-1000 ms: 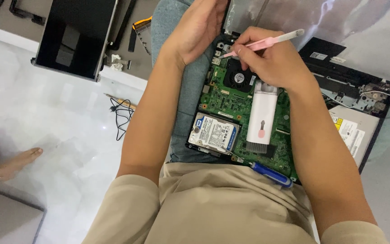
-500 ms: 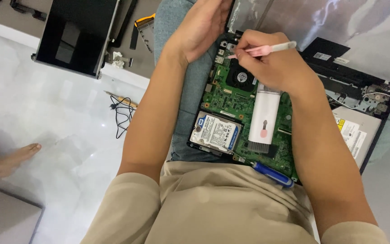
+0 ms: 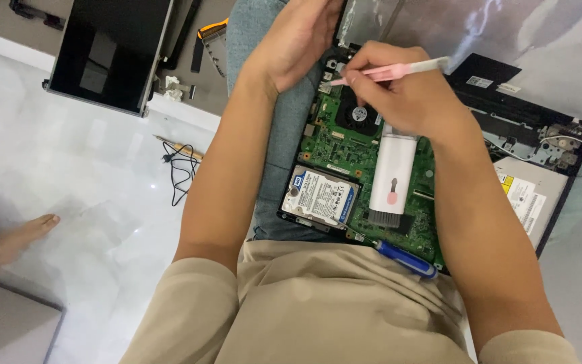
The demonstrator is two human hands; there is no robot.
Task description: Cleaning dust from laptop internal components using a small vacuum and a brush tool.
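An opened laptop base with a green circuit board (image 3: 345, 145) lies on my lap. My right hand (image 3: 399, 91) grips a thin pink and white pen-shaped tool (image 3: 399, 69), its tip near the board's top left corner by the small black fan (image 3: 357, 114). My left hand (image 3: 301, 37) rests on the laptop's far left edge, fingers curled over it. A white cleaning-kit case with a brush end (image 3: 392, 174) lies on the board. A silver hard drive (image 3: 320, 197) sits at the board's lower left. A blue-handled screwdriver (image 3: 402, 258) lies at the near edge.
An optical drive (image 3: 527, 199) sits at the laptop's right. A detached dark screen panel (image 3: 109, 50) lies on the floor at upper left, with a black cable (image 3: 178, 165) and small parts nearby. Another person's bare foot (image 3: 8, 239) is at the left edge.
My right hand has shifted the pink tool's tip slightly left and up, toward the board's corner. The left hand has stayed on the laptop edge.
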